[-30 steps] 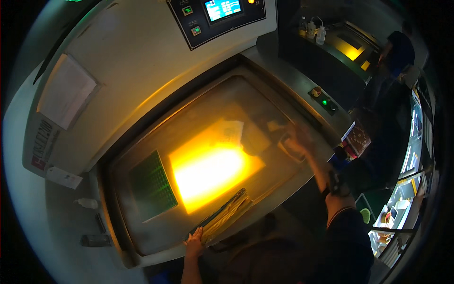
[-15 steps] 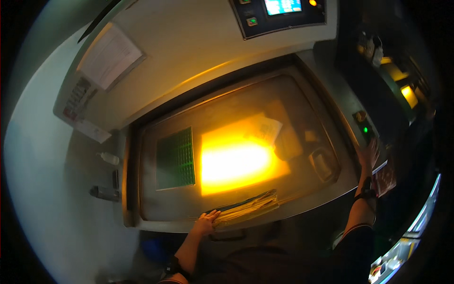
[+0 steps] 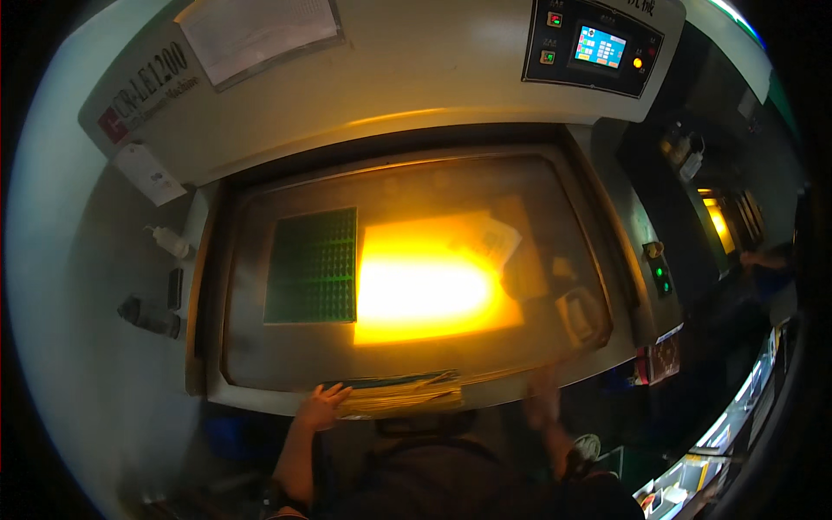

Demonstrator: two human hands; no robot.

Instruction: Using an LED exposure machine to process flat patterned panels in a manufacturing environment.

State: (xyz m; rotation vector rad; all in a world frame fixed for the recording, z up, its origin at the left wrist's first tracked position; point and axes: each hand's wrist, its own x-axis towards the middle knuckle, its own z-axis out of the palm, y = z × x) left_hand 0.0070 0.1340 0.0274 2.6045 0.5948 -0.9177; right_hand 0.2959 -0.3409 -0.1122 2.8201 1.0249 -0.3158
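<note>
My left hand point(image 3: 322, 406) lies with its fingers spread on the left end of a stack of thin yellowish sheets point(image 3: 403, 394) at the worktop's front edge. Motion smears my right hand point(image 3: 543, 394), which is near that edge, right of the stack and apart from it. I cannot make out its fingers. Behind them, under a glassy sheet point(image 3: 416, 360), a green perforated panel point(image 3: 312, 267) lies at the left. Right beside the panel, a bright yellow-white glowing area point(image 3: 425, 286) washes out detail.
A large beige machine housing point(image 3: 416, 69) rises behind the bed, with a control panel point(image 3: 596, 48) at its right. Two green-lit buttons point(image 3: 661, 277) are on the right rim. A squeeze bottle point(image 3: 169, 241) stands left. Another person's hand point(image 3: 763, 260) shows far right.
My right hand has left the buttons on the right rim and come toward the front edge. My left hand stays on the stack. A second green light shows, and the view has shifted.
</note>
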